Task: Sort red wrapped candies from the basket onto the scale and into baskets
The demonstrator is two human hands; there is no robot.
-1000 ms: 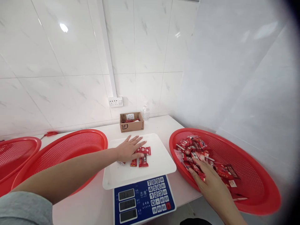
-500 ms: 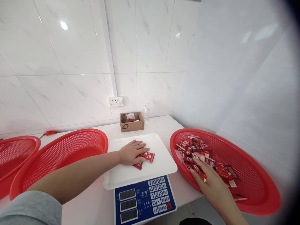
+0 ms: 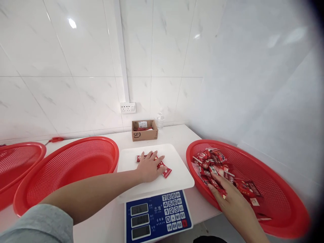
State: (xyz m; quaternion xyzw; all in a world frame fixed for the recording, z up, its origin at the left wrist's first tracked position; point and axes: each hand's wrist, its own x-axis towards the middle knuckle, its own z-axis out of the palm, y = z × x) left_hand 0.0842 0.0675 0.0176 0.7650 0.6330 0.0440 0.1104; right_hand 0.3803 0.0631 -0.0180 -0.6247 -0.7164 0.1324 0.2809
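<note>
My left hand [image 3: 151,167] lies spread over red snack packets [image 3: 165,169] on the white tray [image 3: 129,179] of a digital scale [image 3: 158,214]. Packet ends stick out on both sides of the fingers; what lies under the palm is hidden. At the right, my right hand [image 3: 230,197] reaches over the near rim of a red oval basket [image 3: 283,199], its thumb and fingers apart. Its fingertips are at a heap of mostly red wrapped snacks [image 3: 222,168]; whether they touch any is hard to make out.
Left of the scale stands another red basket [image 3: 101,148], with a further red basket [image 3: 27,148] beyond it. A small cardboard box [image 3: 144,135] and a clear plastic bottle [image 3: 160,120] are at the back, near the tiled wall. A socket [image 3: 128,108] sits above them.
My left hand has shifted right on the tray and its fingers have spread wider; the packets under it lie differently. My right hand stays at the basket. The view has shifted slightly.
</note>
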